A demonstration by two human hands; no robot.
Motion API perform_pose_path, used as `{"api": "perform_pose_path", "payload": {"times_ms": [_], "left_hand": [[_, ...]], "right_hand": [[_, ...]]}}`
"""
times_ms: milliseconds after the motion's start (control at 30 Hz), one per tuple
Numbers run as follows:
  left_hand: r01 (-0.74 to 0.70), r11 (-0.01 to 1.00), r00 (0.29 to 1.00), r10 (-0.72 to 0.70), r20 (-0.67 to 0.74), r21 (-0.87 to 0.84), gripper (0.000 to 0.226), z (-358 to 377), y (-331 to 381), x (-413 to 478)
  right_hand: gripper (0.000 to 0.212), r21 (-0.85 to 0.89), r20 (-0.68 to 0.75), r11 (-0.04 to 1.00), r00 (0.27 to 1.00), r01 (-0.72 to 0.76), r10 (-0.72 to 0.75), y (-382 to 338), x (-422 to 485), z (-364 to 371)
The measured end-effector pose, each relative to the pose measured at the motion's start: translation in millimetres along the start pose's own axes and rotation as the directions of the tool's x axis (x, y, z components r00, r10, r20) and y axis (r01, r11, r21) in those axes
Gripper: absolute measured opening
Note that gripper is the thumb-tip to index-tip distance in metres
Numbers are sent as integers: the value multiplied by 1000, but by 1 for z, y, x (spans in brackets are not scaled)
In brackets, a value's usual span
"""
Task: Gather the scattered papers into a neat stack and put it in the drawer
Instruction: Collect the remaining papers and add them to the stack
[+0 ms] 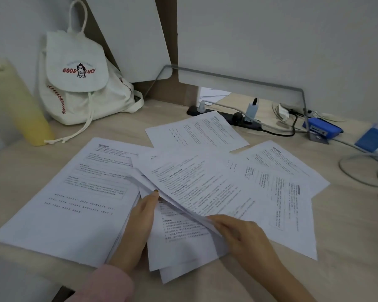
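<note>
Lying spread over the middle of the wooden desk (pixel 347 247): printed papers (pixel 205 182), overlapping like a fan. Pointing with the long axis away from the person and a little to the right: the big sheet at left (pixel 75 192). Turned more to the right: the sheets on the right side (pixel 288 192).

Pinching the lifted edge of a small bundle (pixel 179 192) from both sides: left hand (pixel 138 223) with thumb on top, right hand (pixel 244 238) with fingers closed on the near corner.

Leaving open desk in front right and far left. Crowding the back edge: a white backpack (pixel 79 83), a yellow bottle (pixel 20 110), a black power strip (pixel 238 118) with cables, a blue stapler (pixel 321 127).
</note>
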State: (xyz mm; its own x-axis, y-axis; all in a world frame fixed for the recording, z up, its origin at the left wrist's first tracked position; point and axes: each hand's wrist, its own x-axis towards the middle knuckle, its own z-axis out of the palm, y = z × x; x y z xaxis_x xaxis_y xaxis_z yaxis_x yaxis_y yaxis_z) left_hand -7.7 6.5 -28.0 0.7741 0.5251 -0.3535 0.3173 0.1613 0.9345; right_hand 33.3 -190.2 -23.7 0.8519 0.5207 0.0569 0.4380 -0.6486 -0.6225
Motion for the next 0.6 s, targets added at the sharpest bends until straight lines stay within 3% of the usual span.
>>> {"api": "perform_pose_path", "payload": {"times_ms": [133,200,300,433,500,600], "left_hand": [[-8,1000,1000,8,-24,16,22,1,-2,5],[-26,998,999,28,-44,58,19,1,-4,6],[-57,996,997,60,-48,70,16,1,-7,7],[-65,995,997,68,-46,74,20,1,-9,9],[-62,995,996,67,-57,75,25,2,-9,9],[-66,997,995,69,-67,41,26,3,-9,9]], "right_hand": [[29,284,46,949,991,-134,126,0,4,-14],[31,387,-80,902,967,-192,240,6,8,-23],[28,540,-347,826,851,-163,395,10,12,-44],[22,421,-585,906,752,-38,304,7,12,-67],[20,335,-606,942,768,12,206,3,11,-68],[25,151,-502,986,865,66,19,-5,6,-55]]}}
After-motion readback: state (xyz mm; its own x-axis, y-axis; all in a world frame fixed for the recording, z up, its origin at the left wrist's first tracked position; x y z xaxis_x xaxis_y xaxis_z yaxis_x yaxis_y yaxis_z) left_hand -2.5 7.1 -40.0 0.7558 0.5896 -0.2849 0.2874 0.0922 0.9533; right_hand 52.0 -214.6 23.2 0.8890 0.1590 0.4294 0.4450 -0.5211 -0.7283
